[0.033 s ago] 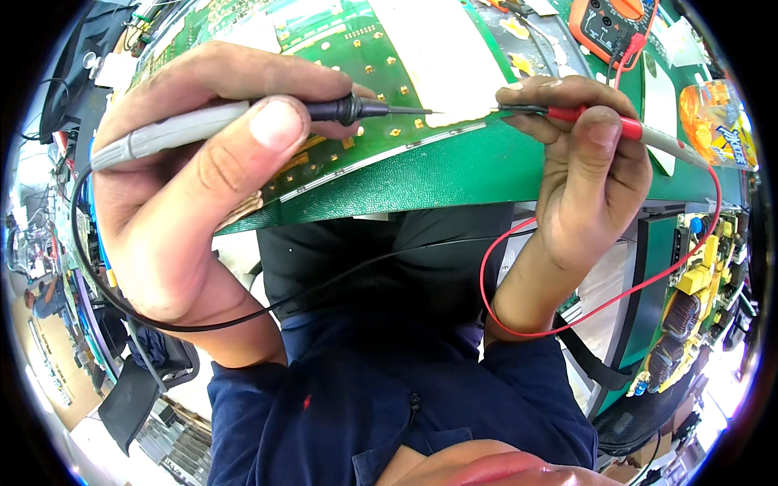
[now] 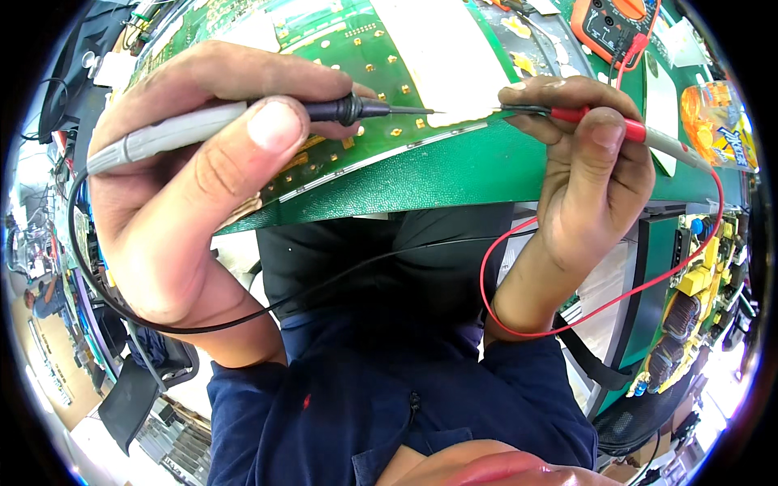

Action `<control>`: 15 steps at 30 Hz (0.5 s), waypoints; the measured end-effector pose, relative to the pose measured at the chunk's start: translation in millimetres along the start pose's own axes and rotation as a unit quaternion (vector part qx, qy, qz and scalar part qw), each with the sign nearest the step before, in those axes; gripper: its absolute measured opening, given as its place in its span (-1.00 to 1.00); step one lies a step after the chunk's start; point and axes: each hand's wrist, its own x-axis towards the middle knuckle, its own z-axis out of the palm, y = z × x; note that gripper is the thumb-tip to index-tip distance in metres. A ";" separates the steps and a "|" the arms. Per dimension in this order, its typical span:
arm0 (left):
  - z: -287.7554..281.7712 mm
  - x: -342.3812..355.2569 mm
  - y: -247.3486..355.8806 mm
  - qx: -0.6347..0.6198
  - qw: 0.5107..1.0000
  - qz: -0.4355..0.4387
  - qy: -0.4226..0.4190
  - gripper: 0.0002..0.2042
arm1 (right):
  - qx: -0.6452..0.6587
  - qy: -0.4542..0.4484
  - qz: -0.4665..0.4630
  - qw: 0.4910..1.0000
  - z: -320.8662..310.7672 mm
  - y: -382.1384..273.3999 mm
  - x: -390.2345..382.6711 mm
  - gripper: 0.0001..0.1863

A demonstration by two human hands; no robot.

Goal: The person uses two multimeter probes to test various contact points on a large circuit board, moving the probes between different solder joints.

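My left hand (image 2: 190, 182) is closed around a test probe with a grey handle and black front (image 2: 350, 109). Its thin metal tip points right, over the front part of a green circuit board (image 2: 344, 53). Opposite it, my right hand (image 2: 587, 182) grips a red and grey test probe (image 2: 634, 130) between thumb and fingers, its dark tip aimed left. A gap separates the two tips, with a blank white area (image 2: 429, 61) of the board behind them. Whether either tip touches the board, I cannot tell. A black lead (image 2: 312, 296) trails from the left probe, a red lead (image 2: 567, 327) from the right.
The board lies on a green mat (image 2: 438, 174) along the table's near edge. An orange multimeter (image 2: 609, 28) sits at the far right, with an orange and yellow packet (image 2: 713, 121) nearer. Lower right is another board with yellow components (image 2: 695, 282). A black chair (image 2: 130, 409) stands lower left.
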 end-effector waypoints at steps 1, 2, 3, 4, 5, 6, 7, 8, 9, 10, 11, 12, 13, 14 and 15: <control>-0.3 0.4 0.2 0.006 1.000 0.005 -0.003 -0.70 | -0.008 -0.001 -0.001 1.000 0.3 -1.5 -0.3 -0.61; -0.8 0.7 0.3 0.013 1.000 0.009 -0.006 -0.70 | -0.009 0.000 -0.002 1.000 0.7 -1.3 -0.5 -0.60; 0.0 0.6 -0.7 0.015 1.000 0.014 -0.004 -0.70 | -0.010 0.000 -0.005 1.000 1.1 -1.1 -0.8 -0.60; 1.1 -0.2 -1.8 0.014 1.000 0.018 0.006 -0.70 | -0.005 0.002 -0.007 1.000 1.7 -0.3 -1.1 -0.60; 2.0 -0.9 -3.0 0.013 1.000 0.022 0.016 -0.70 | 0.000 0.001 -0.009 1.000 1.8 0.1 -1.2 -0.60; 3.3 -3.2 -4.4 0.009 0.999 0.024 0.033 -0.70 | 0.005 -0.001 -0.010 1.000 2.0 0.8 -1.3 -0.60; 3.7 -4.4 -5.1 0.007 0.999 0.023 0.043 -0.70 | 0.009 -0.007 -0.010 1.000 1.5 0.7 -1.0 -0.59; 4.4 -5.7 -5.8 0.004 0.998 0.022 0.053 -0.70 | 0.011 -0.010 -0.009 1.000 1.6 0.8 -0.9 -0.59; 4.5 -5.9 -5.7 0.004 0.998 0.017 0.057 -0.70 | 0.012 -0.013 -0.009 1.000 1.5 0.5 -0.8 -0.59; 5.0 -6.1 -6.2 0.004 0.998 0.017 0.061 -0.70 | 0.010 -0.015 -0.009 1.000 1.6 0.3 -1.0 -0.59; 5.6 -6.4 -6.8 0.005 0.998 0.017 0.065 -0.70 | 0.011 -0.016 -0.008 1.000 1.2 0.8 -1.3 -0.59; 7.4 -6.4 -8.3 0.004 0.997 0.022 0.070 -0.70 | 0.011 -0.017 -0.008 1.000 0.5 1.5 -2.0 -0.59; 8.3 -6.3 -9.3 0.006 0.997 0.023 0.072 -0.70 | 0.014 -0.018 -0.006 1.000 -1.2 2.3 -2.7 -0.59; 9.4 -6.0 -10.4 0.007 0.997 0.025 0.074 -0.69 | 0.014 -0.020 -0.006 1.000 -2.9 2.9 -3.4 -0.58; 8.2 -6.4 -8.2 0.012 0.997 0.021 0.078 -0.69 | 0.018 -0.025 -0.006 1.000 -2.7 2.9 -2.5 -0.58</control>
